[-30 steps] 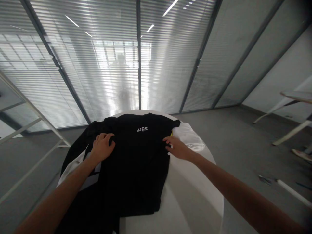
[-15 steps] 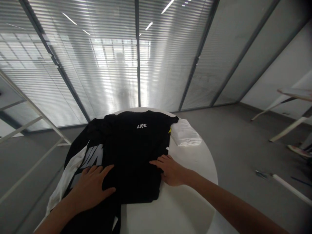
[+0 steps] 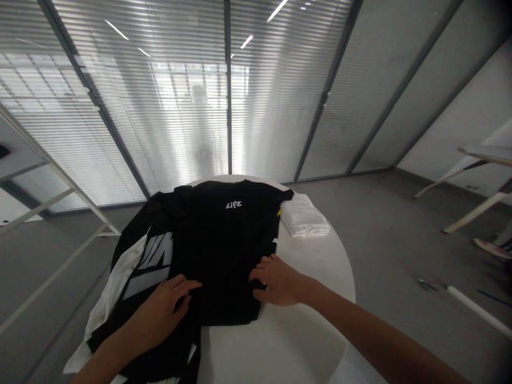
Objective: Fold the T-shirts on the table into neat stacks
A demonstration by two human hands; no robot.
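While the left hand [image 3: 160, 312] and the right hand [image 3: 278, 280] rest on a black T-shirt with a white LIFE print [image 3: 224, 250], mid-frame on a round white table [image 3: 304, 330], the left fingers lie close together and the right curl at its lower edge; whether either grips, I cannot tell.

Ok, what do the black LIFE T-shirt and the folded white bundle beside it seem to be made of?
The black T-shirt looks like matte knit cotton: it folds softly under the right hand with no sheen. The folded white bundle has a faint gloss along its creases, perhaps thin plastic or smooth fabric, hard to tell.
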